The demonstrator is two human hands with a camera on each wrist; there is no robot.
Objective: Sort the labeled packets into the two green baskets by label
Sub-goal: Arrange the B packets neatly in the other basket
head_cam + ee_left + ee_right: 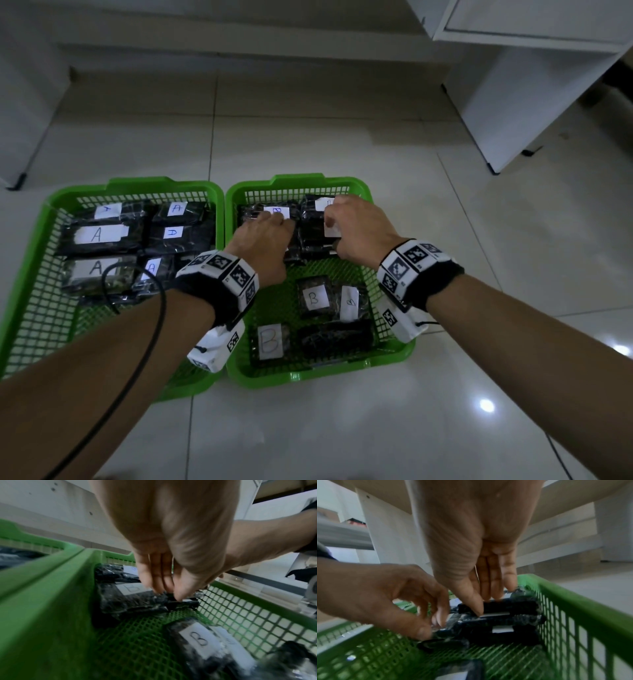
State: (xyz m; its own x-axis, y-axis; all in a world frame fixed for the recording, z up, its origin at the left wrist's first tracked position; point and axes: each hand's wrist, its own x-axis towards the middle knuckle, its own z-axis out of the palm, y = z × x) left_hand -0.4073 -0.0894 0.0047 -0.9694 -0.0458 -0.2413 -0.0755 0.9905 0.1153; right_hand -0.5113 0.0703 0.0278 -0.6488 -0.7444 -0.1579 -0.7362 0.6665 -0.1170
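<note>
Two green baskets sit side by side on the tiled floor. The left basket (133, 186) holds several black packets labelled A (97, 234). The right basket (298, 181) holds black packets labelled B. Both hands are at its far end. My left hand (274, 222) (171, 593) pinches the near corner of a B packet (260, 209) (130, 601) between thumb and fingers. My right hand (334, 226) (486, 601) grips the top packet of a small stack (311, 240) (510, 607), fingers over the top and thumb on its front edge. More B packets (313, 298) lie nearer me.
A white cabinet (513, 102) stands at the back right, with another white furniture leg (17, 181) at the far left. A black cable (137, 359) runs along my left forearm. Bare tiled floor (342, 428) lies in front of the baskets and to their right.
</note>
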